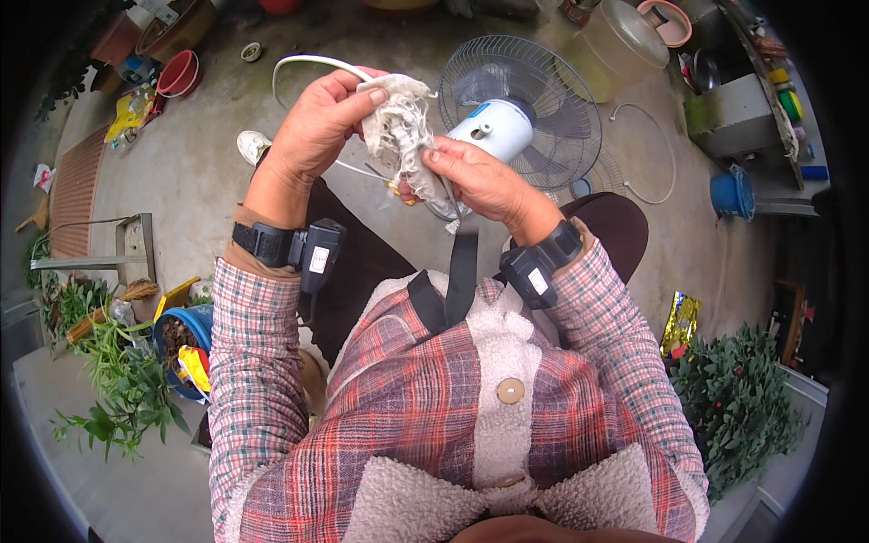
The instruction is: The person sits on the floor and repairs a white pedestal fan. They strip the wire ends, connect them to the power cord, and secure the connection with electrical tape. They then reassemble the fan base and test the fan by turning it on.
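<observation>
A frayed off-white rag (pixel 398 116) is stretched between my two hands, its loose threads hanging down. My left hand (pixel 317 118) pinches its upper end between thumb and fingers. A white cord (pixel 312 60) loops out from behind that hand and bends round to its left. My right hand (pixel 484 181) is closed on the rag's lower edge. Below it a small yellow-and-red piece (pixel 395 188) shows, partly hidden by the fingers; I cannot make out what it is. Just beyond my right hand lies an electric fan with a wire guard (pixel 566 113) and a white motor housing (pixel 502 128).
A large translucent tub (pixel 620 45) stands beyond the fan. A thin hose (pixel 672 154) curves on the floor near a blue bucket (pixel 731 194). Left are a blue bucket of dry leaves (pixel 201 319), green plants (pixel 127 394) and a red basin (pixel 178 74). A leafy shrub (pixel 738 407) stands right.
</observation>
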The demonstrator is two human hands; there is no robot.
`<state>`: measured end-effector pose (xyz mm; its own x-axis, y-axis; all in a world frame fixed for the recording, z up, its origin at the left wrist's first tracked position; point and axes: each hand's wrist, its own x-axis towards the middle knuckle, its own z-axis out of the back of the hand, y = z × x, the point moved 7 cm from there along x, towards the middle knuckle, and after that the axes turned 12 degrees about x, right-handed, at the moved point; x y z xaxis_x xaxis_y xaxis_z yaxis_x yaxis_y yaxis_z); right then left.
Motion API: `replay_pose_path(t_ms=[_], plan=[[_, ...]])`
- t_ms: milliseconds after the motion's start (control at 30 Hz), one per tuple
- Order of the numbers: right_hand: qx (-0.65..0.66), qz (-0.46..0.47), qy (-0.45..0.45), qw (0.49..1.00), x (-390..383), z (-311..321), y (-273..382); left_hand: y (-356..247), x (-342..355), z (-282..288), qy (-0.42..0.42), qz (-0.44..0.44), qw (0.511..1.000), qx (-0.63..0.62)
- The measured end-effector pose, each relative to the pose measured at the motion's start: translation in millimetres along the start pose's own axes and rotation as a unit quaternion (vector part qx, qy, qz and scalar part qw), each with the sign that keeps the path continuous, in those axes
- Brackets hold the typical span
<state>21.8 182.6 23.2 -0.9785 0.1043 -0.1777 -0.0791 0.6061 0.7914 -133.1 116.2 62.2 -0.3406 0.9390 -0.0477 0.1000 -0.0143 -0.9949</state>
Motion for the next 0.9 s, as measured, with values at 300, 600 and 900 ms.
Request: replay_pose_path(t_ms=[300, 600, 900], plan=[[0.115, 0.013, -0.045, 0.992, 6, 20, 33, 5, -11, 33, -0.158, -0.083, 0.973, -0.147], [0.193, 0.144, -0.129, 0.962, 16, 26, 81, -6, -25, 18, -0.204, -0.102, 0.972, -0.047], [0.261, 0.239, -0.193, 0.915, 23, 14, 105, 14, 2, -102, -0.193, -0.180, 0.951, 0.164]])
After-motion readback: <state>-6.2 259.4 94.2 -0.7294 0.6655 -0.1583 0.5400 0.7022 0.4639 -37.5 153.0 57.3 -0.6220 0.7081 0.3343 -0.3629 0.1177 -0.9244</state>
